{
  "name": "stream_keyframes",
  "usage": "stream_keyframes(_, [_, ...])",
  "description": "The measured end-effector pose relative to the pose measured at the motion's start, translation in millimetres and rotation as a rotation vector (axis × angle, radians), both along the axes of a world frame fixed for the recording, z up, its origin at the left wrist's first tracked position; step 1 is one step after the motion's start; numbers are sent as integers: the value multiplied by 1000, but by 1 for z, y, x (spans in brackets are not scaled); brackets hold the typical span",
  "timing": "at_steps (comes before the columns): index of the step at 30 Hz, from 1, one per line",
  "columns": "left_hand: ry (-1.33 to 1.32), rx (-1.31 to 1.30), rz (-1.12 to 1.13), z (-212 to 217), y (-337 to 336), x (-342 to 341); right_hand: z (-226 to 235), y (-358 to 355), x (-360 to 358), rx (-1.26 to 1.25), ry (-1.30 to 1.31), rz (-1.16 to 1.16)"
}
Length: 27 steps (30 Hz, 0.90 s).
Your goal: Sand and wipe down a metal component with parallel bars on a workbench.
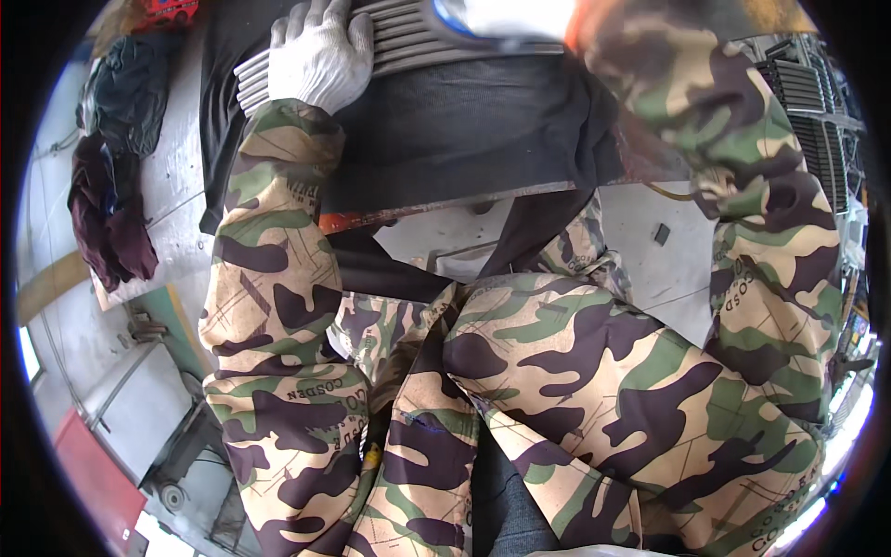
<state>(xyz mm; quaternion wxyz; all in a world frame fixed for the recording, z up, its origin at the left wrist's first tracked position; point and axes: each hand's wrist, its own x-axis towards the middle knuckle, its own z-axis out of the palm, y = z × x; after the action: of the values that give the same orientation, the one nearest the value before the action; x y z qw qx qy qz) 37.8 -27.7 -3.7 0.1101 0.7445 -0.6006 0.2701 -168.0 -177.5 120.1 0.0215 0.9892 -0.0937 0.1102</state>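
Several grey rods (408,39) lie side by side on the black cloth (455,121) | left hand (317,63): open, resting upon rods | right hand (531,20): blurred, grip I cannot tell | step: probably steadying rods | next move: likely calls for even pressure

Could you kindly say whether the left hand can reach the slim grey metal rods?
Likely yes: the white-gloved left hand appears to rest on the slim grey metal rods, with nothing visibly in its way.
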Motion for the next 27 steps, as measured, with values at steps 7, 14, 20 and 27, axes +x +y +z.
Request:
stream_keyframes(7, [-141,168,-84,6,-1,5,-10,-1,11,32,-34,10])
stream_keyframes(14, [45,15,-20,2,-2,1,-7,5,-26,29,-40,76])
stream_keyframes(20, [11,13,-19,0,5,10,-8,-24,-11,-119,-43,-49])
stream_keyframes(27, [-69,218,1,15,5,2,-14,-31,-23,-142,-138,38])
